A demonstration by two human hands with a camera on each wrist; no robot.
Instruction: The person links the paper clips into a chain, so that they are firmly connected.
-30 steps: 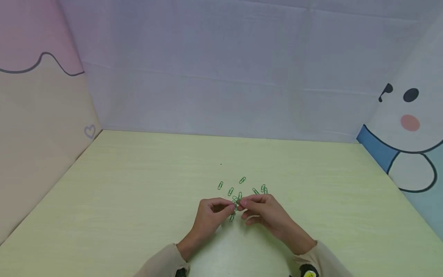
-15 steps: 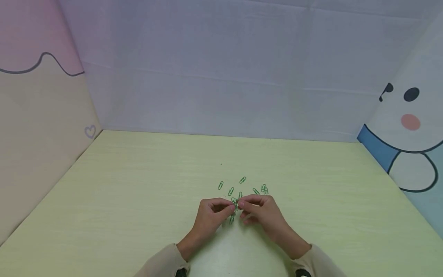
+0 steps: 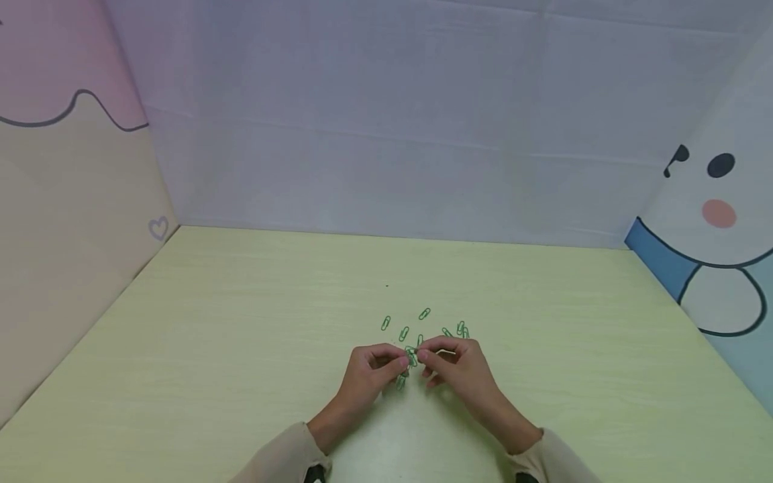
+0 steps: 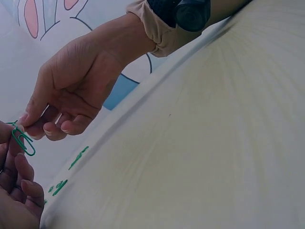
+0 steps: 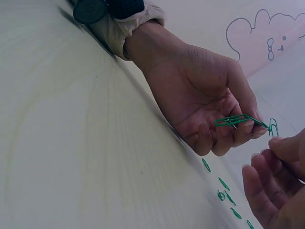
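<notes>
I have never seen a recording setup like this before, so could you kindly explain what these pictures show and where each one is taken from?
There is no machine here: a person works with two bare hands at a pale green table. The wide picture comes from a camera worn on the head, looking down at both hands. The other two come from cameras strapped to the wrists, so each one sees the opposite hand close up, at a tilt.

The left hand and the right hand meet over the table, and together they pinch linked green paper clips. The right wrist view shows one clip hooked into another between the fingers of the left hand. More loose paper clips lie scattered on the table just beyond the hands. Cartoon-printed walls surround the table.
</notes>
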